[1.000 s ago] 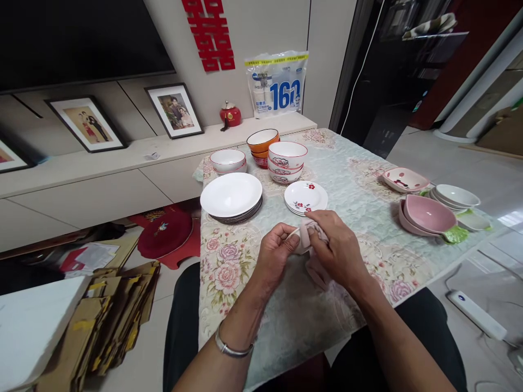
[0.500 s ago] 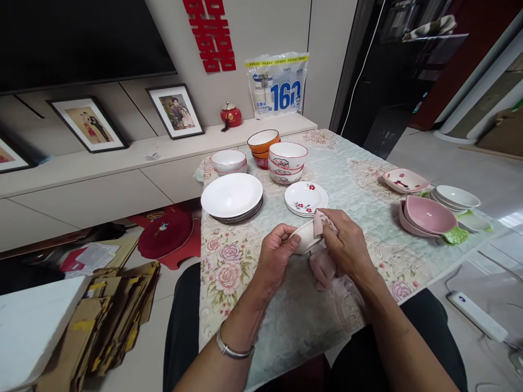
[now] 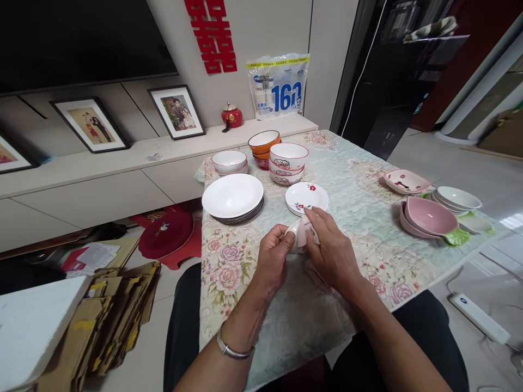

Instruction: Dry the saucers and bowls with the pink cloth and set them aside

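Observation:
My left hand (image 3: pixel 274 253) grips the left edge of a small white dish (image 3: pixel 293 231), thumb on the near side. Much of the dish is hidden behind my fingers and the cloth, so its full shape does not show. My right hand (image 3: pixel 330 245) is closed on a pale pink cloth (image 3: pixel 303 233) pressed over the dish's right part; the cloth's loose end hangs below that hand. Just beyond my hands stands a stack of small white plates (image 3: pixel 307 197) with red flowers. Large white plates (image 3: pixel 232 196) are piled to the left of it.
Behind the plates stand white bowls (image 3: pixel 288 158), an orange bowl (image 3: pixel 263 142) and red-rimmed bowls (image 3: pixel 229 161). Pink bowls (image 3: pixel 431 215), small white bowls (image 3: pixel 457 198) and a spotted dish (image 3: pixel 406 182) sit at the right edge of the floral tablecloth (image 3: pixel 231 275). Flattened cardboard (image 3: pixel 87 332) lies on the floor at left.
My right hand and the pink cloth have moved left across the dish, covering more of it. My left hand keeps its hold in nearly the same spot.

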A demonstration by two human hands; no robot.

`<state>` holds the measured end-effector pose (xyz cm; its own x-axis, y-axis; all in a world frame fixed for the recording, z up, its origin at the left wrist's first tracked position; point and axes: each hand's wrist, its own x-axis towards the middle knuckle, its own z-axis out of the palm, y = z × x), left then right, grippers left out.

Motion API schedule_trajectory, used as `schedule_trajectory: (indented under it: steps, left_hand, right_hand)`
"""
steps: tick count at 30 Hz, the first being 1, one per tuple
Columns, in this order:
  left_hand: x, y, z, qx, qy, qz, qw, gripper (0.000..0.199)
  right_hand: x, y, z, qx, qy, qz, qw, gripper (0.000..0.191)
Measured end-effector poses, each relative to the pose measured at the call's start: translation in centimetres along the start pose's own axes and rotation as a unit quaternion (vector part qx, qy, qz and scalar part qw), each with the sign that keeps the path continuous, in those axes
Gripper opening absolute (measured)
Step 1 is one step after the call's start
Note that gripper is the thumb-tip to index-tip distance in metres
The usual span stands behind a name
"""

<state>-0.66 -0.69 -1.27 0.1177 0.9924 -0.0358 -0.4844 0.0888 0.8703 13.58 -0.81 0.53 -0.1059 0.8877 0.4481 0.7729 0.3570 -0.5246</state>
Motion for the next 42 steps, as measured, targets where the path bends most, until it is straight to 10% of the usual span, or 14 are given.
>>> schedule_trajectory:
  steps: [42]
  left_hand:
    - [-0.2, -0.2, 0.4, 0.004, 0.007, -0.010, 1.000, 0.026]
  right_hand:
    - [0.5, 1.1, 0.2, 0.111, -0.016, 0.099, 0.989, 0.050]
